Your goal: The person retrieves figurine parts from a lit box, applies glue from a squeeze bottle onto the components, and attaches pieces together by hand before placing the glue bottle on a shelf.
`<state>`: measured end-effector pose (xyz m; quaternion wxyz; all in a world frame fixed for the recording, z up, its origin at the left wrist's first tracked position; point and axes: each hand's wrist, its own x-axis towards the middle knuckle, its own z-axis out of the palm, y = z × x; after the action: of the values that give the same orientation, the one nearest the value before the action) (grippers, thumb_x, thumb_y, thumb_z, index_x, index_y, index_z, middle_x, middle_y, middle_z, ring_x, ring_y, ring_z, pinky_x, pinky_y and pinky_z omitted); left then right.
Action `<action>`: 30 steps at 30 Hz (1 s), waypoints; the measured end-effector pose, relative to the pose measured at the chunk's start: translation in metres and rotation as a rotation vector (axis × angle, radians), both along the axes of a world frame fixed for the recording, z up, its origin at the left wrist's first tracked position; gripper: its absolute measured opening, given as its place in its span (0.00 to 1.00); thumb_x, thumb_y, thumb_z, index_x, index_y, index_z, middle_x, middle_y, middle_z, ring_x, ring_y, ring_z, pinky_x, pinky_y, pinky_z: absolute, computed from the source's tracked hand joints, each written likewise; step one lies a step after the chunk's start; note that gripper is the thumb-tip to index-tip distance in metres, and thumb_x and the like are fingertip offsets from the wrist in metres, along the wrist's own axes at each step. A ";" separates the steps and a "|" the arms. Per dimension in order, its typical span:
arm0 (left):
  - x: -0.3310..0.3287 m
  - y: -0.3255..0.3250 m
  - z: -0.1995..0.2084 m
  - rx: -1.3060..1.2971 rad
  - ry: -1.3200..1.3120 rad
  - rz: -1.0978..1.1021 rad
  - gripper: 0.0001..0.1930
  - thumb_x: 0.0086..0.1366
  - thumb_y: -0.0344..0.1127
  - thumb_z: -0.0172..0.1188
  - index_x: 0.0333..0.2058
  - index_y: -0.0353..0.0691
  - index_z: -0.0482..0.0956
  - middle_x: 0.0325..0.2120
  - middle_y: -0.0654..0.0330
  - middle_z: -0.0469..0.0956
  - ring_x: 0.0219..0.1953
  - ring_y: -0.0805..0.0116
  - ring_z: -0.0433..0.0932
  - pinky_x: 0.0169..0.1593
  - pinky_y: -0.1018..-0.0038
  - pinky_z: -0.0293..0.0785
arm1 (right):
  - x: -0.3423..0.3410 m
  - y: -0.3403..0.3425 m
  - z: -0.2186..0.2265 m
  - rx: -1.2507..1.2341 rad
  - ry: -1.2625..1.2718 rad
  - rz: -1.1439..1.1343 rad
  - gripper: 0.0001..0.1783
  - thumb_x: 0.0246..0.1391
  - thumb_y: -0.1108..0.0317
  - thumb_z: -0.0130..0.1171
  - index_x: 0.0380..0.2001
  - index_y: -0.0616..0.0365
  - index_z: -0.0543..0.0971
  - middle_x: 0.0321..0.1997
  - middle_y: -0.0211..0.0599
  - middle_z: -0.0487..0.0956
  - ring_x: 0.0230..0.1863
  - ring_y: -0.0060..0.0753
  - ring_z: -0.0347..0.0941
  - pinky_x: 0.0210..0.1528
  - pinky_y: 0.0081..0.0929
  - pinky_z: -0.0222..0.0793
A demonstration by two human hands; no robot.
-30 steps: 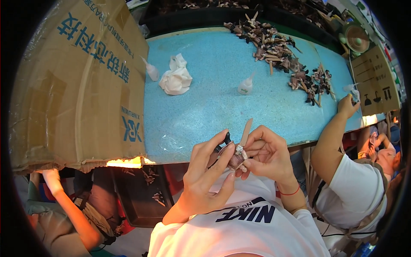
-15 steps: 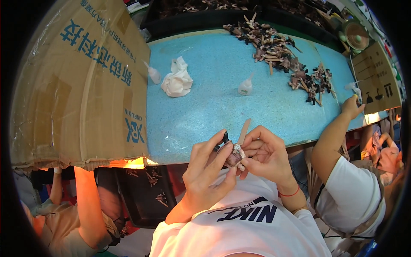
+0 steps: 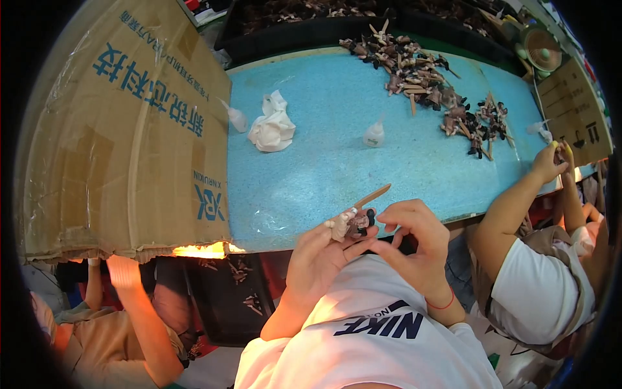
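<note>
A small painted figurine point(image 3: 355, 227) with a white part, a dark part and a long tan blade-like piece point(image 3: 372, 196) lies tilted over the table's near edge. My left hand point(image 3: 315, 259) holds it on the fingers, with the thumb against the white end. My right hand point(image 3: 418, 243) is beside its dark end; finger and thumb are curled and apart, with nothing visible between them. Whether a fingertip touches the figurine I cannot tell. A white squeeze bottle point(image 3: 374, 134) with a thin nozzle stands on the blue table point(image 3: 311, 168) beyond my hands.
Crumpled white tissue point(image 3: 272, 129) and another nozzle bottle point(image 3: 237, 118) lie beside a large cardboard box point(image 3: 123, 149) at left. Heaped figurines point(image 3: 421, 74) lie far right. A co-worker's hands point(image 3: 554, 162) work at right; another person's arm point(image 3: 139, 311) is at left, near a black tray point(image 3: 227, 318).
The figurine has been turned over in my left hand, its white end now left and its dark end right. My right hand has drawn slightly away from it. The right co-worker's second hand has appeared.
</note>
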<state>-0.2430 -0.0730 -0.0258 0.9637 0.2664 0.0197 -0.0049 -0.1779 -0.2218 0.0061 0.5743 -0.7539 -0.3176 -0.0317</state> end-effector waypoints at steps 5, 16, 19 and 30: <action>-0.004 -0.007 -0.010 -0.346 0.035 -0.172 0.22 0.63 0.41 0.41 0.49 0.29 0.64 0.49 0.49 0.66 0.52 0.50 0.66 0.55 0.56 0.60 | -0.004 0.005 0.004 -0.259 -0.294 -0.094 0.24 0.27 0.69 0.68 0.35 0.58 0.76 0.35 0.35 0.69 0.29 0.33 0.64 0.26 0.25 0.63; -0.005 -0.013 -0.012 -0.498 -0.028 -0.198 0.20 0.65 0.46 0.40 0.46 0.38 0.69 0.48 0.57 0.68 0.51 0.62 0.64 0.54 0.61 0.58 | -0.015 0.008 0.002 -0.325 -0.489 -0.135 0.22 0.28 0.72 0.66 0.35 0.59 0.76 0.35 0.35 0.70 0.32 0.34 0.63 0.29 0.27 0.62; -0.003 -0.012 -0.012 -0.470 -0.056 -0.194 0.19 0.65 0.45 0.41 0.45 0.38 0.70 0.47 0.58 0.68 0.49 0.63 0.66 0.53 0.63 0.60 | -0.015 0.008 0.001 -0.325 -0.489 -0.142 0.22 0.28 0.73 0.66 0.35 0.60 0.76 0.34 0.35 0.70 0.32 0.35 0.63 0.29 0.28 0.63; -0.007 -0.008 -0.016 -0.300 -0.028 -0.194 0.20 0.64 0.40 0.45 0.46 0.28 0.68 0.51 0.48 0.64 0.53 0.59 0.63 0.56 0.61 0.59 | -0.019 0.007 0.001 -0.321 -0.552 -0.164 0.21 0.27 0.71 0.62 0.33 0.61 0.76 0.35 0.34 0.71 0.32 0.35 0.64 0.29 0.27 0.64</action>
<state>-0.2499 -0.0811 -0.0419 0.9878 0.1202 -0.0205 -0.0971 -0.1972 -0.2143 0.0067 0.3360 -0.8207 -0.4005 -0.2305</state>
